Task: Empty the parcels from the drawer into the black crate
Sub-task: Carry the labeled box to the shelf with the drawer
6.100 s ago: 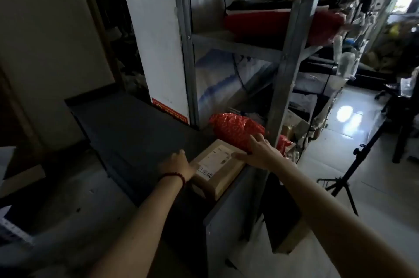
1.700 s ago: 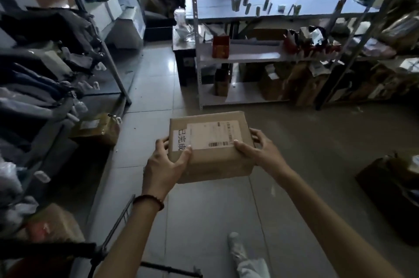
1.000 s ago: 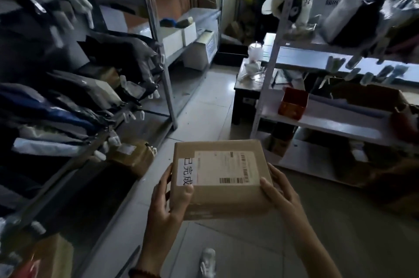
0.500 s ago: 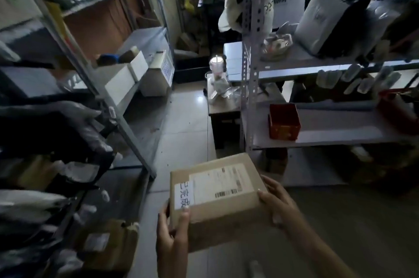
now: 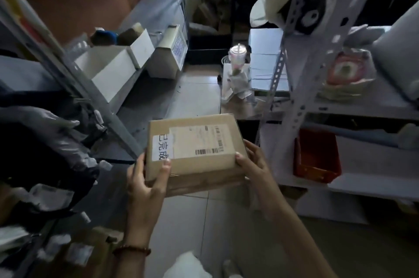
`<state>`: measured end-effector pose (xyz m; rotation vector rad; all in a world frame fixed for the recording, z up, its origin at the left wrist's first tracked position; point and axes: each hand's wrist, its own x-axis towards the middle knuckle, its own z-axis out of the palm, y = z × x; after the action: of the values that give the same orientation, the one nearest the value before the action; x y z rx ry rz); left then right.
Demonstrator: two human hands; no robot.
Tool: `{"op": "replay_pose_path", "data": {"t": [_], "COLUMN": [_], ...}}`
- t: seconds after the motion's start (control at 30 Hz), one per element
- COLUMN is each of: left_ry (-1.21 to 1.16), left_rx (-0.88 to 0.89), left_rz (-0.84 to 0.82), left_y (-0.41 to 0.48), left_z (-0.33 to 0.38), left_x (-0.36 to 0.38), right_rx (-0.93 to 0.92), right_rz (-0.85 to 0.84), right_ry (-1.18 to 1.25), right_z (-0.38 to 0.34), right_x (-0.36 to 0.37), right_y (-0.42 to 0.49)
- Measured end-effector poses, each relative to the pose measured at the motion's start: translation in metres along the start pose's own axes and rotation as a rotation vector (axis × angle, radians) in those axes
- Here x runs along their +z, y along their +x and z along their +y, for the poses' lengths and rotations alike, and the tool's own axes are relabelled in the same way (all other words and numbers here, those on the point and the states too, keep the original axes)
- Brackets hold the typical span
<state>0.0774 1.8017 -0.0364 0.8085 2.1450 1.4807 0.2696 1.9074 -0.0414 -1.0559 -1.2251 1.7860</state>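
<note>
A brown cardboard parcel [image 5: 192, 153] with a white shipping label and a white sticker is carried at chest height over the tiled aisle floor. My left hand [image 5: 145, 184] grips its near left corner, thumb on top by the sticker. On the other side, my right hand [image 5: 254, 166] holds the near right edge with fingers curled under it. A black crate [image 5: 208, 50] stands on the floor at the far end of the aisle. The drawer is out of view.
A metal rack [image 5: 74, 78] with white boxes and grey mail bags lines the left. Another metal rack [image 5: 292, 87] with a red bin [image 5: 317, 155] stands close on the right. A low table [image 5: 242, 107] with a lidded cup [image 5: 237, 55] sits ahead.
The view has swung from the drawer to the aisle. Both hands lifted the parcel and carry it forward between the racks; the low table and right rack are nearer now.
</note>
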Motion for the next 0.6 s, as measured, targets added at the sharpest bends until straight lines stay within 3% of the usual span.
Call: {"op": "replay_pose_path", "data": {"t": [0.23,0.6], "left_ry": [-0.173,-0.037], "left_rx": [-0.057,0.063], "left_rz": [-0.014,-0.147], "left_y": [0.119,0.352], "left_z": [-0.007,0.008], "left_x": [0.021,-0.001], "right_rx": [0.019,-0.014], "right_rz": [0.025,0.092], "right_ry": [-0.024,-0.132], "right_z": [-0.006,-0.044], "right_x": [0.037,0.135], "right_y": [0.127,0.323]}}
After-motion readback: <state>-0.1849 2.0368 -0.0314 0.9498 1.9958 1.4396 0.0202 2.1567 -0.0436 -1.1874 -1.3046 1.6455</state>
